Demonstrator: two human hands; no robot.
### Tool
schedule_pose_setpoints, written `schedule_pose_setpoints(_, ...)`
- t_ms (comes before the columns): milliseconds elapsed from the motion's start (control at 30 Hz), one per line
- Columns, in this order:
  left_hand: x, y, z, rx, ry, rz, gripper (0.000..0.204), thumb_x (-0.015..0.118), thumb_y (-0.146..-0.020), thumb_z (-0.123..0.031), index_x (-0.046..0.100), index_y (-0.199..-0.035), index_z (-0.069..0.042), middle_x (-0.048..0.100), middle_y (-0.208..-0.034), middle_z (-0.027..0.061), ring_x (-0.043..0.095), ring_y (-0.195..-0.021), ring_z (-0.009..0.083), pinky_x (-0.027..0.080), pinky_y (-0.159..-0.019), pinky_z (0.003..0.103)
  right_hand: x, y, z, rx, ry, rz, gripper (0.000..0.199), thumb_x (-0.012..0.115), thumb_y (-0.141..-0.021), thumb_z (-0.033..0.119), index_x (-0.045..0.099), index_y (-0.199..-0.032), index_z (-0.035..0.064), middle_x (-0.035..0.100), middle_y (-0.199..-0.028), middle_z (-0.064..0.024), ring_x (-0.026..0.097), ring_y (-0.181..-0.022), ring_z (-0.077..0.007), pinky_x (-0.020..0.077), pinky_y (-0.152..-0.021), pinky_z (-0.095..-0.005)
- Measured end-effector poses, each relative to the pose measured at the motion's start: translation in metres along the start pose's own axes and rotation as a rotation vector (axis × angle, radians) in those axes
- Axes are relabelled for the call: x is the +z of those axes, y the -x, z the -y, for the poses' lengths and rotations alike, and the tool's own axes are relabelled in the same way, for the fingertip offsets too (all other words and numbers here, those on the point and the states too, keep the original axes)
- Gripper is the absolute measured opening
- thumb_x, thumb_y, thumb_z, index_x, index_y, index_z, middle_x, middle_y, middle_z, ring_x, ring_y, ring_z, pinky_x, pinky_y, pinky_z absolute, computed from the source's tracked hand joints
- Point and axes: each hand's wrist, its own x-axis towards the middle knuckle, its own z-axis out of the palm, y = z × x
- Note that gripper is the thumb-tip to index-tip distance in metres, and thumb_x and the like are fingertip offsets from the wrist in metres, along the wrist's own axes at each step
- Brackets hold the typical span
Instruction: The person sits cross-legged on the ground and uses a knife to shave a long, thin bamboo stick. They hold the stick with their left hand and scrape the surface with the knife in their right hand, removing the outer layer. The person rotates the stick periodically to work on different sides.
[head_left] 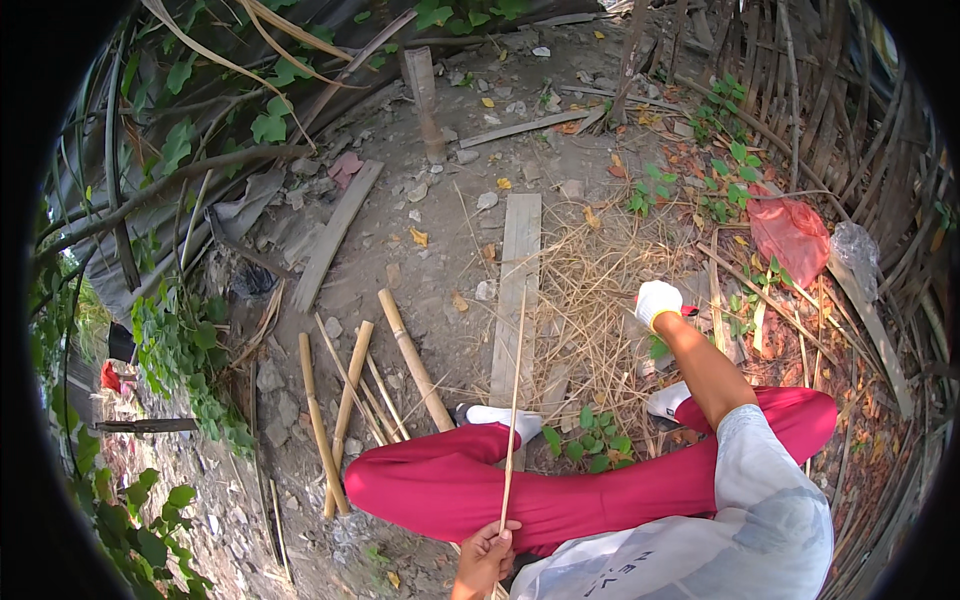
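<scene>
My bare left hand is closed around a thin bamboo strip near its lower end. The strip stands out over my red trousers, and its far part crosses a grey wooden plank on the ground. My right hand, in a white glove with a yellow cuff, is held out to the right above dry straw, its fingers curled into a fist. A small red and black piece shows beside that fist. What it belongs to is hidden by the hand.
Several cut bamboo poles lie by my left knee. Beyond them another plank rests on the dirt, near an upright wooden stake. A red plastic bag lies at the right by a stick fence. Straw covers the ground ahead.
</scene>
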Motion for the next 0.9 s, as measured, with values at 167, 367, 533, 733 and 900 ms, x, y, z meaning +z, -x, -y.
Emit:
schedule_pose_setpoints(167,0.009,-0.02,-0.021,-0.076,0.239,0.218,0.04,0.043,-0.112,-0.025,0.053,-0.139,0.003,0.038,-0.066,-0.0029,0.031,-0.051,0.0053,0.027,-0.042,0.021,-0.004,0.024,-0.032,0.013,-0.139,-0.073,0.031,0.066,-0.082,0.03,0.077,-0.096,0.0037,0.075,-0.1,-0.022,0.073,-0.096,-0.0388,0.0585,-0.084,-0.0458)
schedule_pose_setpoints(367,0.019,-0.029,-0.032,-0.086,0.24,0.202,0.048,0.036,-0.113,-0.028,0.045,-0.144,0.009,0.042,-0.071,-0.0003,0.031,-0.051,0.005,0.03,-0.042,0.021,-0.026,0.055,-0.042,-0.085,-0.305,-0.243,0.029,0.065,-0.078,0.033,0.074,-0.085,0.0067,0.072,-0.093,-0.0215,0.069,-0.092,-0.0423,0.0562,-0.083,-0.0478)
schedule_pose_setpoints(533,0.024,-0.034,-0.035,-0.051,0.229,0.223,0.049,0.037,-0.113,-0.028,0.044,-0.146,0.008,0.049,-0.074,0.0026,0.03,-0.05,0.0046,0.032,-0.042,0.021,-0.052,0.07,-0.012,-0.183,-0.389,-0.291,0.029,0.064,-0.079,0.035,0.069,-0.076,0.0067,0.07,-0.086,-0.0209,0.068,-0.086,-0.0424,0.0551,-0.078,-0.0494)
schedule_pose_setpoints(733,0.026,-0.038,-0.031,-0.007,0.243,0.218,0.049,0.038,-0.113,-0.03,0.046,-0.146,0.004,0.054,-0.076,0.0049,0.031,-0.049,0.0048,0.034,-0.044,0.022,-0.084,0.105,0.041,-0.331,-0.454,-0.228,0.032,0.066,-0.085,0.04,0.067,-0.074,0.0095,0.068,-0.075,-0.0164,0.067,-0.075,-0.0402,0.0543,-0.07,-0.0493)
schedule_pose_setpoints(900,0.025,-0.038,-0.03,0.008,0.243,0.219,0.048,0.04,-0.112,-0.03,0.047,-0.146,0.003,0.055,-0.077,0.0054,0.032,-0.049,0.0051,0.034,-0.046,0.021,-0.093,0.12,0.052,-0.378,-0.463,-0.234,0.03,0.067,-0.086,0.039,0.069,-0.078,0.0102,0.069,-0.074,-0.0159,0.068,-0.074,-0.04,0.0545,-0.068,-0.0479)
